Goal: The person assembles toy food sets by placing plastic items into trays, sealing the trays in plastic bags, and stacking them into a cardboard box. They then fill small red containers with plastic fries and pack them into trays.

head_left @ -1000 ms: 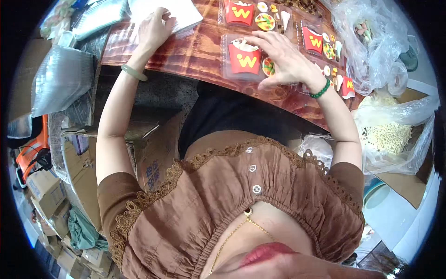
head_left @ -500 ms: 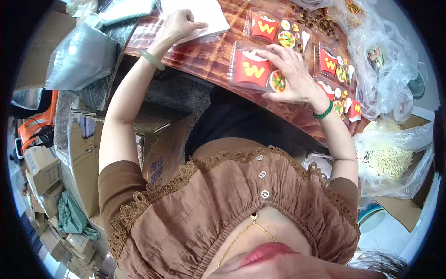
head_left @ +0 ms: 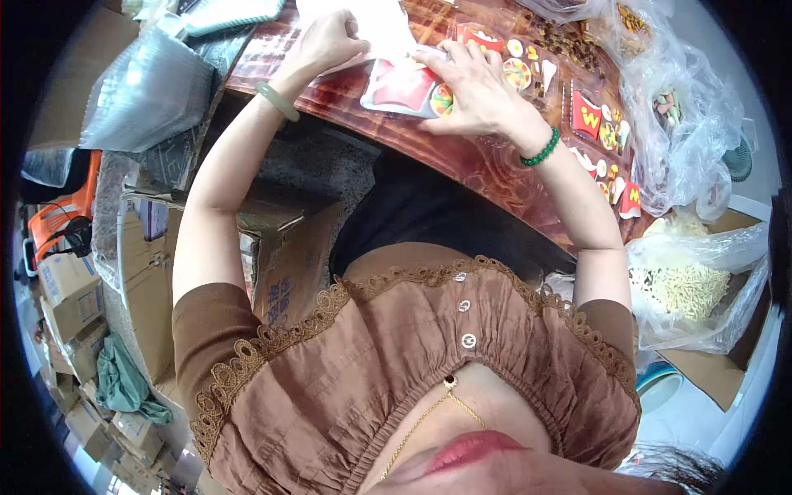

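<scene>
Compared with the earlier frame, the right hand (head_left: 487, 89) has carried the clear pack (head_left: 403, 89), with its red fries box and round dish piece, leftward across the worktop (head_left: 487, 175) to the near edge of the white stack (head_left: 375, 21). Its fingers grasp the pack's right end, thumb on the near side, and cover part of it; glare washes out the rest, so whether pack and stack touch cannot be told. The left hand (head_left: 332, 41) remains over the stack, fingers curled inward; whether they pinch a sheet cannot be told. Just beyond the right hand, which partly hides it, lies an upper pack (head_left: 518, 73); two side packs (head_left: 587, 115) (head_left: 612, 177) lie farther right. Small brown pieces (head_left: 569, 43) lie beyond these, beside crumpled plastic bags (head_left: 689, 103). An open bag of cream pieces (head_left: 683, 285) sits off the worktop's right side, and nested clear trays (head_left: 150, 92) stand off its left.
</scene>
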`<action>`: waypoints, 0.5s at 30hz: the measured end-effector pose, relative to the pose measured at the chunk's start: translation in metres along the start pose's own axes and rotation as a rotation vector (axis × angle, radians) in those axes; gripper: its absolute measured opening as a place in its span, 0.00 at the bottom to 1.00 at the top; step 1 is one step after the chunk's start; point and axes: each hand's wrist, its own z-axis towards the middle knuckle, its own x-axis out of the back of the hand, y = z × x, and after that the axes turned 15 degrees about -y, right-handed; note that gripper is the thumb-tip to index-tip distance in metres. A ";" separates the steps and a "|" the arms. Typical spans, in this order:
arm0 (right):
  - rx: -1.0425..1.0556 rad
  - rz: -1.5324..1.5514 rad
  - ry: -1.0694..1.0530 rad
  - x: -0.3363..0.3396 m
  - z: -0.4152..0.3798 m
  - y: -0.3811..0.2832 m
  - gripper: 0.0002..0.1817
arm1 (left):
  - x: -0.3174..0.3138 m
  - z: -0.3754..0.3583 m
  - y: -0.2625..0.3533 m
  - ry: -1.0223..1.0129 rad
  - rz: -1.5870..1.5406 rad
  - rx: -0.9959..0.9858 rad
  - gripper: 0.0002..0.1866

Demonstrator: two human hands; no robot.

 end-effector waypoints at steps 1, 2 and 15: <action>-0.003 -0.001 -0.003 0.000 0.000 -0.001 0.48 | -0.001 0.001 0.001 0.003 0.019 -0.013 0.17; 0.014 0.004 0.003 0.002 0.001 -0.002 0.48 | -0.001 0.002 0.002 0.008 0.035 -0.026 0.18; -0.190 -0.004 -0.240 0.013 0.024 -0.016 0.49 | 0.011 -0.016 0.028 -0.004 -0.033 -0.086 0.18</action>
